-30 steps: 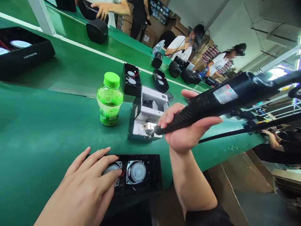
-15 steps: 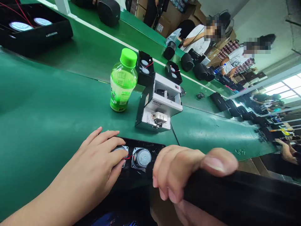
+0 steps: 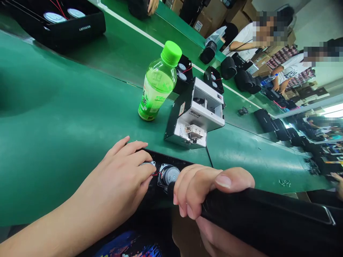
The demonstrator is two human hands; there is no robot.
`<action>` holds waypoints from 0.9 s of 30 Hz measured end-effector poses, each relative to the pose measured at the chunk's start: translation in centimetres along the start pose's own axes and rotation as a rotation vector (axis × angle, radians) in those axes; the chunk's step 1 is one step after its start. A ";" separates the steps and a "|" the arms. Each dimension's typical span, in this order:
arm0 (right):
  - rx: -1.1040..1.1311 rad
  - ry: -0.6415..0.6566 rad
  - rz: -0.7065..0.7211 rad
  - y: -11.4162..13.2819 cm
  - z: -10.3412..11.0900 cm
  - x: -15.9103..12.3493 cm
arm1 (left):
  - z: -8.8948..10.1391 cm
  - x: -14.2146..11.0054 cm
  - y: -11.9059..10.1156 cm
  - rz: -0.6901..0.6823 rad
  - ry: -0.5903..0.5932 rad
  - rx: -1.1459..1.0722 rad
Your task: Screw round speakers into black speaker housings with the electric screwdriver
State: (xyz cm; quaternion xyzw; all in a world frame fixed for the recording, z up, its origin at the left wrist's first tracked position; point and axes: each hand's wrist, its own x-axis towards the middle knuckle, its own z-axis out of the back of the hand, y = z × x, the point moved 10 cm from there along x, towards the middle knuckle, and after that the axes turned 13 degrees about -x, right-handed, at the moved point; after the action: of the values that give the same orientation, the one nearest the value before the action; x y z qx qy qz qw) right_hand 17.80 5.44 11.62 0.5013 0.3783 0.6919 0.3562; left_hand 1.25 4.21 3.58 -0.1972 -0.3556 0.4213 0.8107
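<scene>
In front of me a black speaker housing holds two round speaker drivers joined by red wire. My left hand is curled over its left end, fingers covering most of the left driver. The right driver shows its grey magnet. My right hand is closed round a long black electric screwdriver, thumb along the top. Its dark nose sits close to the lower corner of the right driver; the bit itself cannot be made out.
Beyond the housing stand a green-capped drink bottle and a white-and-black bench machine. A larger black speaker box lies at the far left. Several black housings line the green table. People work across it. Small metal parts lie at right.
The view has shifted, so the bottle and machine appear further right. Both hands keep their holds. The screwdriver's body is sharper and shows more of its far end.
</scene>
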 end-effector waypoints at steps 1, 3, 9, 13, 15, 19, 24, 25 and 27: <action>-0.002 0.007 -0.004 0.0 0.0 -0.1 | 0.0 0.0 0.0 -0.003 0.000 -0.001; -0.006 0.018 -0.012 -0.2 -0.1 -0.3 | 0.0 -0.1 0.0 -0.007 -0.003 0.000; -0.035 0.168 0.046 -0.1 -1.3 -1.1 | -0.2 -0.7 -0.5 -0.028 -0.041 0.050; -0.033 0.206 0.071 -0.1 -1.8 -1.6 | -0.2 -0.8 -0.8 -0.042 -0.041 0.065; -0.041 0.208 0.082 -0.1 -1.9 -1.9 | -0.2 -0.9 -0.9 -0.046 -0.039 0.061; -0.008 0.198 0.118 -0.2 -2.4 -2.1 | -0.2 -0.8 -0.8 -0.045 -0.040 0.056; -0.016 0.129 0.146 -0.4 -2.4 -2.2 | -0.3 -0.9 -0.8 -0.055 -0.041 0.065; -0.015 0.125 0.147 -0.5 -2.3 -2.3 | -0.3 -1.0 -0.8 -0.054 -0.040 0.062; -0.002 0.096 0.125 -0.9 -2.1 -2.5 | -0.3 -1.1 -0.7 -0.052 -0.037 0.052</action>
State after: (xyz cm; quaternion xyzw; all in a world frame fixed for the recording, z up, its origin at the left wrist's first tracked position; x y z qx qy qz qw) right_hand 16.48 3.28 9.32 0.4900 0.3620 0.7364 0.2942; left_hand 1.48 2.93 3.35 -0.1589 -0.3644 0.4128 0.8195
